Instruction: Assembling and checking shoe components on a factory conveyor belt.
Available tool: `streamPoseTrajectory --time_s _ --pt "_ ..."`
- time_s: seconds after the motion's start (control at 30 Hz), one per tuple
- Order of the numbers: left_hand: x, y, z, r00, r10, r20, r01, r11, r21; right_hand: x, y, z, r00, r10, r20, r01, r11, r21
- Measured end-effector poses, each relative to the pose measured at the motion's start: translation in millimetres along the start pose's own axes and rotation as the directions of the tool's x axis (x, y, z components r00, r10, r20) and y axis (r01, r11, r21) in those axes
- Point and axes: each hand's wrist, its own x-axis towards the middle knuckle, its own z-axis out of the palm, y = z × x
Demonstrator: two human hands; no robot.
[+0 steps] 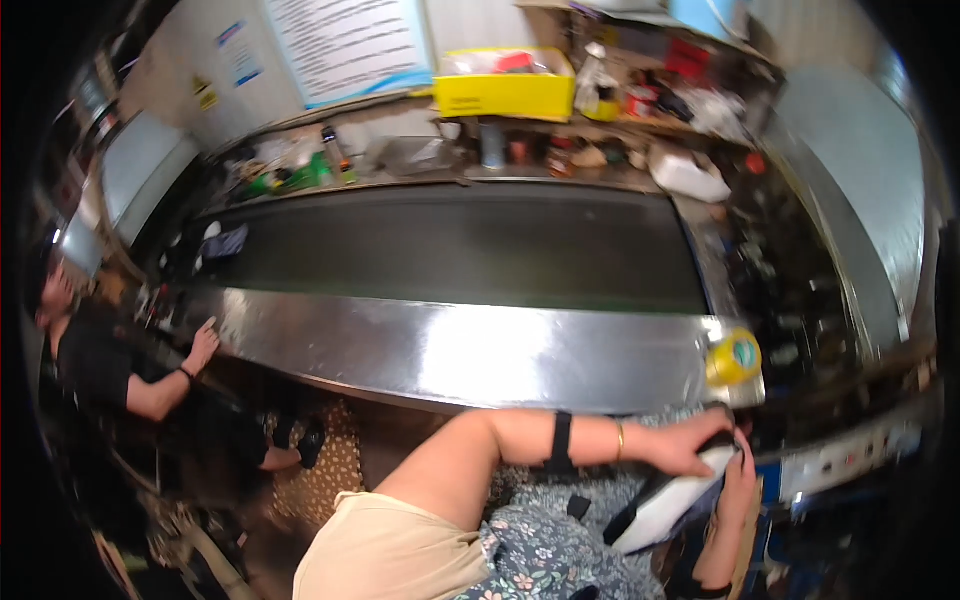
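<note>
My left hand (690,447) reaches across from the left, over my lap, and grips the upper end of a long white and dark piece that looks like a shoe (660,510). Its pale, flat face is turned up and its edges are dark. From the lower right my right hand (738,482) closes on the same upper end, its fingers close to those of my left. The shoe slants over my flowered apron (535,550). Part of it is hidden behind my hands, and blur hides its details.
A dark conveyor belt (450,245) runs behind a shiny metal ledge (480,345). On the ledge's right end sits a yellow round container (733,358). A yellow box (505,85) and clutter fill the shelf behind. At left a co-worker's hand (203,345) rests near the ledge.
</note>
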Motion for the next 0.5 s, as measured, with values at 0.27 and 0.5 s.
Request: streamPoseTrajectory --time_s 0.27,0.5 --pt "3.4 -5.6 -23.5 0.997 0.045 -0.062 -0.058 0.971 -0.231 -66.6 8.8 17.8 0.96 0.169 -0.223 -0.161 0.986 0.054" --pt "6.5 -10.2 -8.3 0.95 -0.305 -0.062 0.238 0.841 -0.486 -32.0 54.6 54.3 0.918 0.386 -0.092 -0.235 0.714 0.659"
